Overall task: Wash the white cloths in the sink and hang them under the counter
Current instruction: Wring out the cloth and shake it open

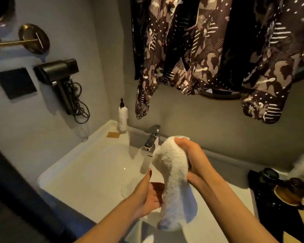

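Both hands grip one rolled white cloth over the sink: right hand closed around its top, left hand closed lower down. Faucet runs just left of the upper grip.

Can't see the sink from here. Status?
Left hand and right hand both gripping the rolled white cloth over the sink. Faucet running. Nothing in the way.
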A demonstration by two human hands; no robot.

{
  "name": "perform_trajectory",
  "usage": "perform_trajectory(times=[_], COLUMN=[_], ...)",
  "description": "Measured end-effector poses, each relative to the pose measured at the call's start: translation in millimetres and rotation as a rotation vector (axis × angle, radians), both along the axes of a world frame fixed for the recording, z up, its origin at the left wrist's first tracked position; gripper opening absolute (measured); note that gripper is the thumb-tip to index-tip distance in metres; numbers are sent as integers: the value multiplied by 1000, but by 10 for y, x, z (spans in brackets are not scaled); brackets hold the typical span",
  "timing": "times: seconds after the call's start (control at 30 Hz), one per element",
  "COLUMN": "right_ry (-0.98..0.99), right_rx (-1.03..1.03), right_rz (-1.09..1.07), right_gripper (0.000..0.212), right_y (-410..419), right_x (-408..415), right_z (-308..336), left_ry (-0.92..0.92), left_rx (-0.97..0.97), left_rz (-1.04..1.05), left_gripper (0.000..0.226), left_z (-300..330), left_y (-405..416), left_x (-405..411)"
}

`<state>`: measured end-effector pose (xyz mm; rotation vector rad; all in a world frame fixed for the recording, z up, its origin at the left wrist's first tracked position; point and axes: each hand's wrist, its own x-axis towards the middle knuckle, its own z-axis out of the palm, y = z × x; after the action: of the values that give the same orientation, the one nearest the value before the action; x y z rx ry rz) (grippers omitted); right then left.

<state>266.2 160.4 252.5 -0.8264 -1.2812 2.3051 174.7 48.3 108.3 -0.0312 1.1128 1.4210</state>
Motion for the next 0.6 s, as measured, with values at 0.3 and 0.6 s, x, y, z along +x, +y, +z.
perform_trajectory(times=[0.3, 0.6], right_ry=[127, 104], right_rx=[-229, -356], right_rz=[-41, -37], right_gripper=[51, 34], right_y=[1, -746], right_x=[623, 1482], right_z=[-251, -510], left_ry=[-260, 71], left_rx=[253, 172], left_rz=[-213, -273], left_gripper=[118, 54], left_z=[420, 494], left_y=[-319, -624], left_x=[431, 1092])
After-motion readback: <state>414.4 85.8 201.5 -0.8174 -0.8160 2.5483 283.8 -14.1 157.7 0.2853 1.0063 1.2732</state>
